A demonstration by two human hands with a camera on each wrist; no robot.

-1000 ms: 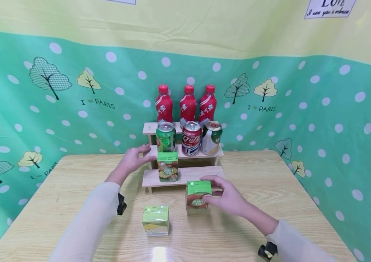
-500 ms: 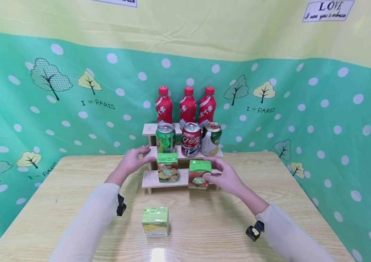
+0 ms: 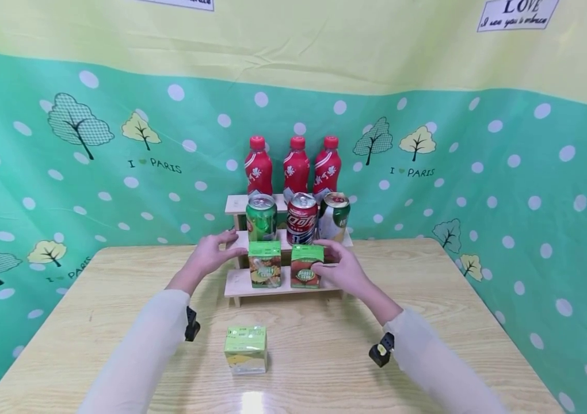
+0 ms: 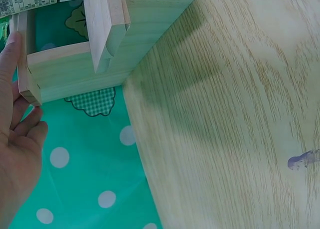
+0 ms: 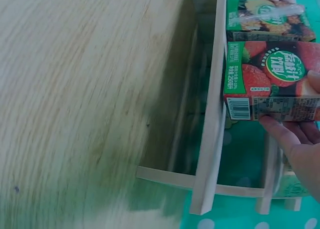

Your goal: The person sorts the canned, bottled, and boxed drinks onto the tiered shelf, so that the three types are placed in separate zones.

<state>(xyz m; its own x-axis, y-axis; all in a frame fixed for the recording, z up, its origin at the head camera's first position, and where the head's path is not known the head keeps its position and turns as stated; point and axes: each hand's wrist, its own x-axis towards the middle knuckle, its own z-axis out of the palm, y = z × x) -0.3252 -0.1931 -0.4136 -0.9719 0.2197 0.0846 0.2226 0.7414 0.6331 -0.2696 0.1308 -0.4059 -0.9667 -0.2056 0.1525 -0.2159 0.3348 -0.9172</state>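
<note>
My right hand (image 3: 342, 268) grips a juice box (image 3: 305, 268) with strawberries on it, upright at the lowest tier of the wooden stepped shelf (image 3: 236, 283). In the right wrist view the strawberry juice box (image 5: 275, 71) has its base right at the tier's board, thumb on the front and fingers along the side. Just left of it stands another juice box (image 3: 265, 265) with a straw on its front. At the middle tier's left end, my left hand (image 3: 209, 253) holds the shelf; the left wrist view shows fingers (image 4: 11, 56) curled round the board's end.
A yellow-green box (image 3: 246, 351) stands on the table (image 3: 159, 374) in front of the shelf. Green can (image 3: 261, 218), red can (image 3: 302, 219) and white-green can (image 3: 334, 217) line the middle tier. Red bottles (image 3: 296, 168) stand on top, before a patterned cloth (image 3: 179, 138).
My right hand has carried the strawberry juice box from over the table up and back to the lowest tier, then slightly left. The left hand has stayed at the shelf.
</note>
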